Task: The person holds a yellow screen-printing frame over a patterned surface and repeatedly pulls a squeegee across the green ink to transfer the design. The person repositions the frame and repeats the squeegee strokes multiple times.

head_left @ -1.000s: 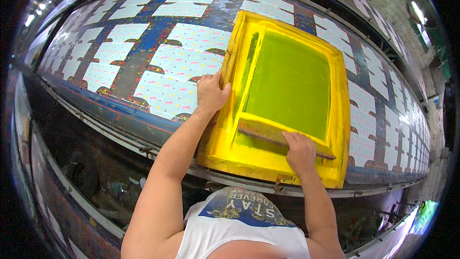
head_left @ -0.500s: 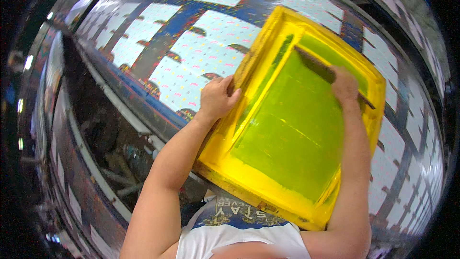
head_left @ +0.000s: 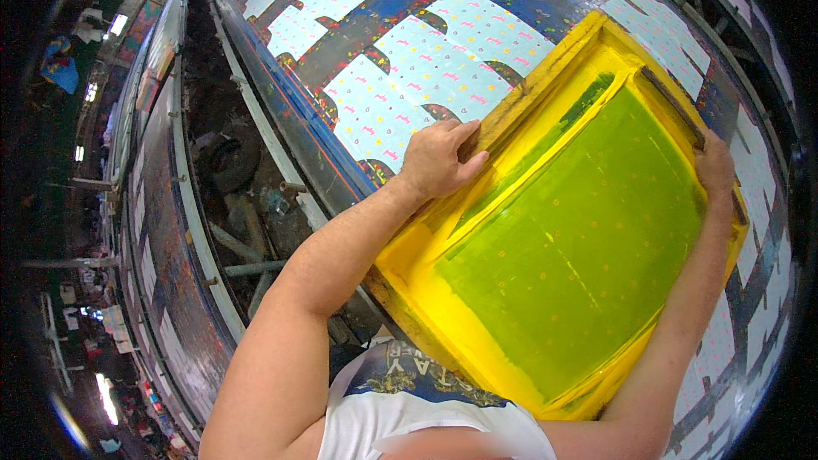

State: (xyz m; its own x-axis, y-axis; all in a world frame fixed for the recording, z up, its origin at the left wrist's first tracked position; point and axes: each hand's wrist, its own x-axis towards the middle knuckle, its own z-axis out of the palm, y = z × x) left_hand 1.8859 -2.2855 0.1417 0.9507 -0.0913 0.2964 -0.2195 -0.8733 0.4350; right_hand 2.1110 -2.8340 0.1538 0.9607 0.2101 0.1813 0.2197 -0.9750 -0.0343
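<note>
A yellow-stained screen printing frame [head_left: 511, 115] lies tilted across the table in front of me, with a green mesh [head_left: 579, 247] inside it. My left hand [head_left: 443, 158] grips the frame's left rail, thumb over the inner side and fingers partly hidden. At the far right end of the frame, my right hand [head_left: 716, 166] is closed around a long dark squeegee [head_left: 669, 102], which rests along the inside of that end. Small printed marks show faintly through the mesh. Beside the left rail lie pale blue cut pieces [head_left: 452, 60] with small coloured prints.
The long table [head_left: 375, 4] is blue and paint-spotted and carries several more pale pieces [head_left: 669, 38]. Left of it runs a gap with metal bars [head_left: 243, 268] and a dark tyre [head_left: 228, 162]. Another long table [head_left: 158, 196] stands beyond the gap.
The squeegee, in my right hand, has moved away from me to the far end of the frame. My left hand keeps its hold on the rail. The whole view has shifted.
</note>
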